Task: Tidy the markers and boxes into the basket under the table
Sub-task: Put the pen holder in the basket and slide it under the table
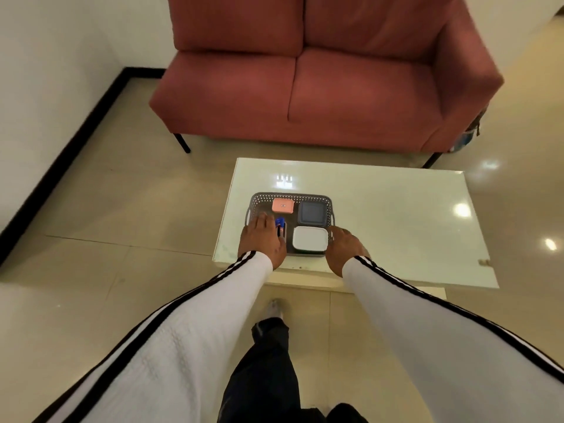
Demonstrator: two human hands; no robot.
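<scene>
— Grey plastic, perforated sides: that is the basket point(305, 197), and it sits on top of the pale glossy worktop point(396, 215), toward its near left part.

— What lies in it?

— Three boxes and some markers. A pink box point(283, 206) is at the far left, a dark blue-grey box point(312, 212) just beside it at the far right, and a white box point(309, 238) at the near right. The markers point(280, 225), blue and red from what shows, lie at the near left, partly hidden.

— Hidden by what?

— The left hand point(262, 239). It rests palm down over the basket's left side, fingers stretched forward and covering that edge, right against the markers. Whether the fingers curl under the rim I cannot tell.

— And the other?

— The right hand point(343, 244) is at the basket's right near corner, fingers bent and touching the rim beside the white box. A firm grip cannot be confirmed from this angle.

— The surroundings?

— White sleeves with black stripes on both arms, dark trousers below, a tiled floor point(122, 209), and a red sofa point(320, 80) beyond the worktop.
</scene>
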